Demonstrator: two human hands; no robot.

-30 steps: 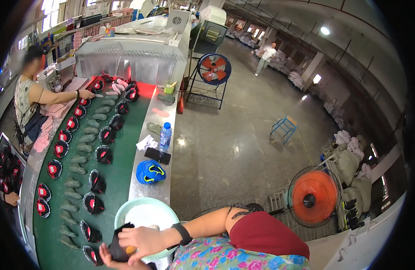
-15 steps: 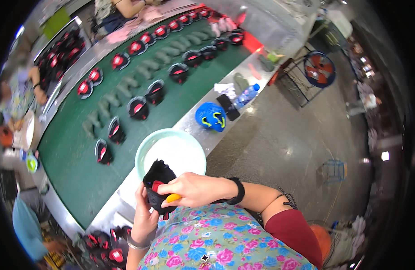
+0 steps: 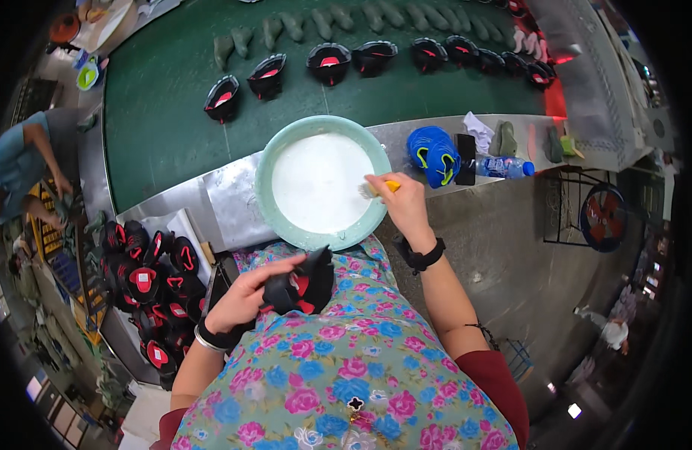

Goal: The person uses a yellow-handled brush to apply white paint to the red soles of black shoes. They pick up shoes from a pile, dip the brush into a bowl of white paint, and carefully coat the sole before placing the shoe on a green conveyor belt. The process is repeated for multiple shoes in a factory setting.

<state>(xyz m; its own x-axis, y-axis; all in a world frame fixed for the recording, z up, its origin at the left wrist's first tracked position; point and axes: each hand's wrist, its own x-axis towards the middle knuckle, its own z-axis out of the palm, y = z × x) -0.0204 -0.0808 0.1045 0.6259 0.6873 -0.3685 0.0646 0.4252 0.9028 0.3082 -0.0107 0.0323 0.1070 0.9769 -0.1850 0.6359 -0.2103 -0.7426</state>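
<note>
My left hand (image 3: 245,296) grips a black and red shoe upper (image 3: 299,283) close against my flowered shirt. My right hand (image 3: 401,204) holds a brush with a yellow handle (image 3: 378,188), its bristles dipped at the right edge of the white liquid in a pale green basin (image 3: 265,161). The basin stands on a metal ledge (image 3: 222,206) beside a green conveyor belt (image 3: 158,112).
More black and red uppers (image 3: 327,58) and grey shoe lasts (image 3: 346,19) lie on the belt. A heap of uppers (image 3: 147,281) sits at my left. A blue cap (image 3: 431,154), a phone and a water bottle (image 3: 503,167) lie right of the basin. Another person (image 3: 23,161) stands far left.
My head has tilted further down. My right hand has gone from the upper to the basin with the brush. My left hand has lowered the upper toward my body.
</note>
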